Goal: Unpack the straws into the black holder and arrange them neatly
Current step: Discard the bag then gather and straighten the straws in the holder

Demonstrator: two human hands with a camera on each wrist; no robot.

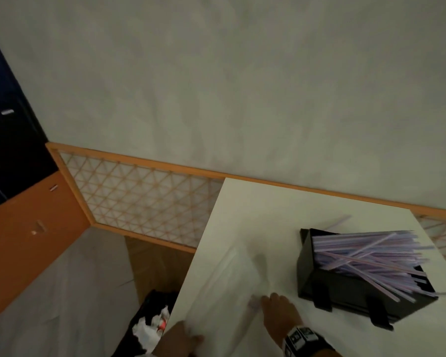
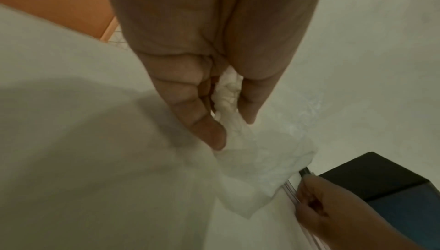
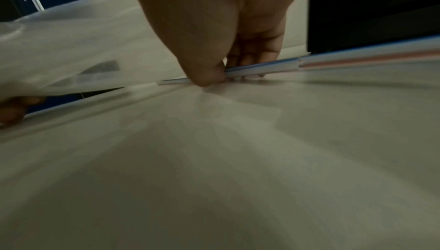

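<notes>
Striped plastic straws (image 1: 371, 256) lie heaped and crossed in the black holder (image 1: 345, 287) near the right edge of the white surface (image 1: 281, 222), some ends poking over its rim. Beside the holder, the right hand (image 3: 214, 47) pinches a few loose straws (image 3: 262, 68) between thumb and fingertips, low against the surface. The left hand (image 2: 204, 66), at the surface's near left edge, has its fingers curled round the crumpled end of the thin clear wrapper (image 2: 257, 160), which trails toward the right hand. A bin (image 1: 150, 325) with crumpled paper stands on the floor below that edge. The step in hand appears to be drawing the last straws free of the wrapper. Done well, the left hand would hold the wrapper taut while the right pulls the straws out along their length, keeping them parallel, then lays them lengthwise in the holder. The crossed straws there probably need squaring afterwards.
</notes>
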